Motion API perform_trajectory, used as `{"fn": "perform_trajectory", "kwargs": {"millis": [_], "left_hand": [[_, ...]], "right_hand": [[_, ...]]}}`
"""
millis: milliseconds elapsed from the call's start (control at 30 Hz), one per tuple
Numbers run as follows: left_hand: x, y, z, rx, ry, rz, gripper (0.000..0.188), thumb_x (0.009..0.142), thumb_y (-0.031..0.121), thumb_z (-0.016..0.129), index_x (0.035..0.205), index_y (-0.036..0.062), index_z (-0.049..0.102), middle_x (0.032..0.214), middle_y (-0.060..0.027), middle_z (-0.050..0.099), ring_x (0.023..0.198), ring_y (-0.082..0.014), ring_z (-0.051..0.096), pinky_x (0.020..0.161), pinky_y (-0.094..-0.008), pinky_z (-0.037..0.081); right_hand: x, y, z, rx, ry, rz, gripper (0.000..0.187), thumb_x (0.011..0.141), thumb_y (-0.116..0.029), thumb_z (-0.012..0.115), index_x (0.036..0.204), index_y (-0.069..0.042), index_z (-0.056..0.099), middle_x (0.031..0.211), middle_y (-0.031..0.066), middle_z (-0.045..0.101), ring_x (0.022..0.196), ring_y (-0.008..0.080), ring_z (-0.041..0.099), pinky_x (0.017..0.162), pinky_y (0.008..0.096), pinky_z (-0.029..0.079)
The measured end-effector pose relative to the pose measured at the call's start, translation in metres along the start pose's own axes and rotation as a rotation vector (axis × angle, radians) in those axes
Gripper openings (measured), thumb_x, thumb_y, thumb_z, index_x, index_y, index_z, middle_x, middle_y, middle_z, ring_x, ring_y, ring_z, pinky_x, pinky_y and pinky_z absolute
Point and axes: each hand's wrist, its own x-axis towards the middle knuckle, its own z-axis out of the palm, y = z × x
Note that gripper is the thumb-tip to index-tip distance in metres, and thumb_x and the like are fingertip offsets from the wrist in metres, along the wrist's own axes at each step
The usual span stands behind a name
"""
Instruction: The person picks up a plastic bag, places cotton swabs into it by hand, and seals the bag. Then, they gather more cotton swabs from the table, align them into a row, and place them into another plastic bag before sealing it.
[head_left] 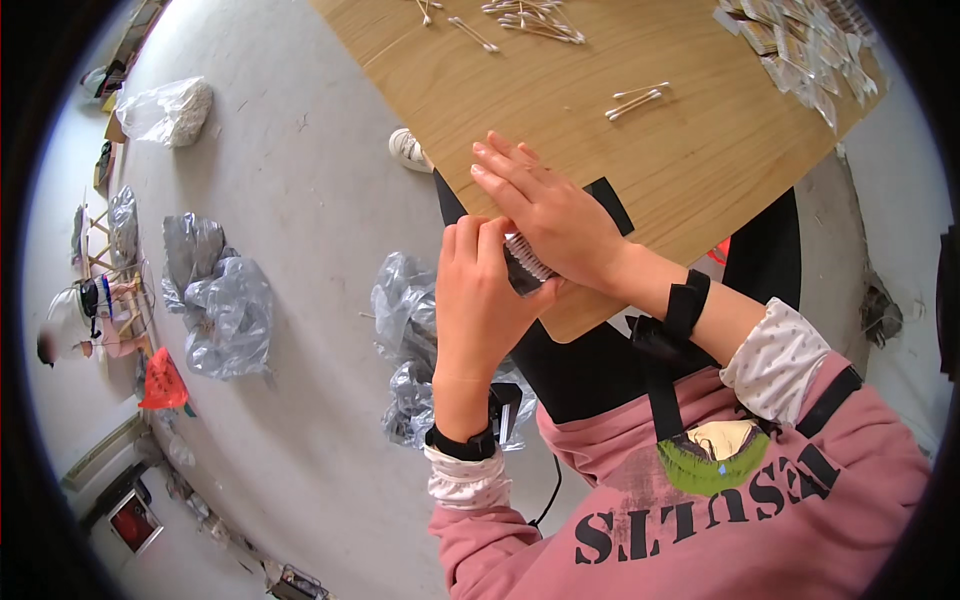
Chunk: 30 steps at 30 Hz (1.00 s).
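Your left hand [478, 300] curls closed around a small dark packet of white cotton swabs [526, 264], gripped between its fingers and thumb. Your right hand [553, 222] lies flat and open-fingered over the packet's top, at the edge of the wooden table [560, 90].

A single view, taken from a wide fisheye camera worn on the person's head, left of a pair; it looks steeply down over the chest and pink sleeves, with both forearms rising from the lower edge toward the middle; the left hand [478, 300] and right hand [552, 222] sit close under the lens, near the picture's centre; the wooden bench [640, 150] fills the upper right, its straight edges bending toward the rim; the grey floor [300, 200] curves away on the left, farther off; a dark round border frames the picture.
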Motion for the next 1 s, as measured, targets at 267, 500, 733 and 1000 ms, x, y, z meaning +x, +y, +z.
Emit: {"fn": "perform_trajectory", "kwargs": {"millis": [267, 500, 733, 1000], "left_hand": [[-0.008, 0.005, 0.008, 0.058, 0.068, -0.024, 0.069, 0.061, 0.02, 0.092, 0.12, 0.003, 0.059, 0.127, -0.0143, 0.055, 0.118, -0.0359, 0.051, 0.099, -0.0466, 0.044], [-0.036, 0.046, 0.034, 0.293, -0.145, -0.1, 0.106, 0.086, 0.058, 0.068, 0.155, -0.0091, 0.022, 0.164, -0.0263, 0.019, 0.154, -0.0406, 0.016, 0.123, -0.0541, 0.014], [-0.034, 0.056, 0.038, 0.36, -0.157, -0.14, 0.106, 0.085, 0.062, 0.066, 0.151, -0.0112, 0.029, 0.161, -0.0269, 0.026, 0.152, -0.0398, 0.022, 0.122, -0.0556, 0.014], [-0.005, 0.067, 0.034, 0.138, 0.113, -0.101, 0.063, 0.094, 0.029, 0.07, 0.144, -0.0007, 0.046, 0.155, -0.0219, 0.04, 0.148, -0.0391, 0.033, 0.121, -0.0596, 0.014]], "right_hand": [[-0.003, -0.014, 0.006, 0.407, 0.154, 0.214, 0.047, 0.091, 0.0, 0.053, 0.138, 0.001, 0.051, 0.151, 0.0185, 0.045, 0.146, 0.0354, 0.036, 0.12, 0.0448, 0.034], [-0.012, 0.061, -0.067, 0.294, 0.315, 0.264, 0.051, 0.092, 0.005, 0.048, 0.142, -0.005, 0.05, 0.15, 0.0145, 0.048, 0.148, 0.033, 0.034, 0.122, 0.046, 0.026], [-0.023, 0.127, -0.114, -0.129, 0.095, 0.187, 0.018, 0.087, -0.003, 0.066, 0.104, -0.006, 0.067, 0.106, 0.0091, 0.068, 0.108, 0.0299, 0.061, 0.104, 0.043, 0.042], [0.037, 0.095, -0.064, -0.032, 0.024, 0.071, 0.007, 0.082, -0.008, 0.072, 0.088, -0.008, 0.068, 0.092, 0.0073, 0.064, 0.092, 0.0271, 0.062, 0.087, 0.04, 0.045]]}}
